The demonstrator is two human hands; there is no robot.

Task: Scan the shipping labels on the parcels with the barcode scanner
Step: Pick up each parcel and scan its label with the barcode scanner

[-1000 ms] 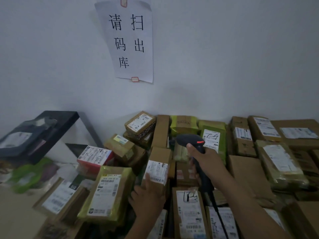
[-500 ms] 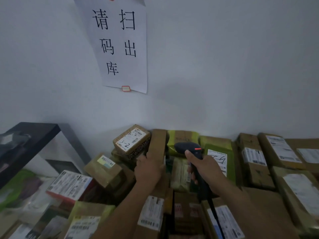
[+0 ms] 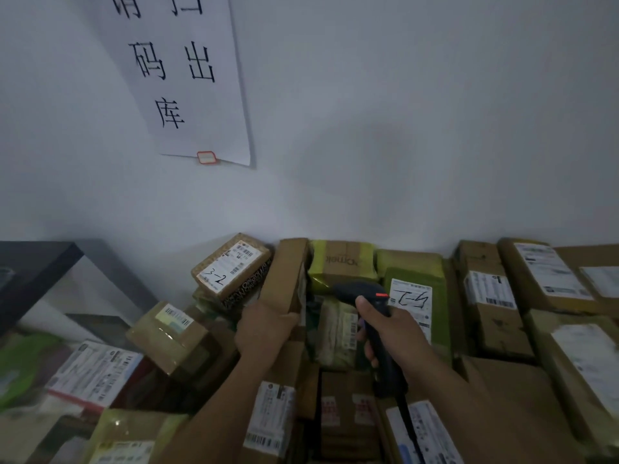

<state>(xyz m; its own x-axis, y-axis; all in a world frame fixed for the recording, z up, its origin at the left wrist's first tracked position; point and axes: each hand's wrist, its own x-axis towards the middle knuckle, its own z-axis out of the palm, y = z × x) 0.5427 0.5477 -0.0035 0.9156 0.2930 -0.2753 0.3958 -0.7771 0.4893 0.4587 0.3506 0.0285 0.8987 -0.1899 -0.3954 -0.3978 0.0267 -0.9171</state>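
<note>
A heap of labelled cardboard parcels fills the lower half of the view against a white wall. My right hand [image 3: 392, 333] grips the handle of a black barcode scanner [image 3: 360, 291], whose head points left and away from me. My left hand [image 3: 264, 328] holds the near end of a long, narrow brown box [image 3: 286, 276] that stands on edge and reaches back to the wall. Left of it lies a small box with a white label marked 3-2 [image 3: 231, 269]. Just right of the scanner sits a green-wrapped parcel with a handwritten label [image 3: 413, 298].
A black table [image 3: 33, 272] stands at the left with soft bags beneath it. A paper sign [image 3: 181, 78] hangs on the wall above. More boxes with white labels [image 3: 489, 289] crowd the right side, and others [image 3: 271, 416] lie under my forearms.
My left hand moved from a near labelled box up to the long narrow box and took hold of its end. The scanner stayed over the middle parcels while the camera moved closer.
</note>
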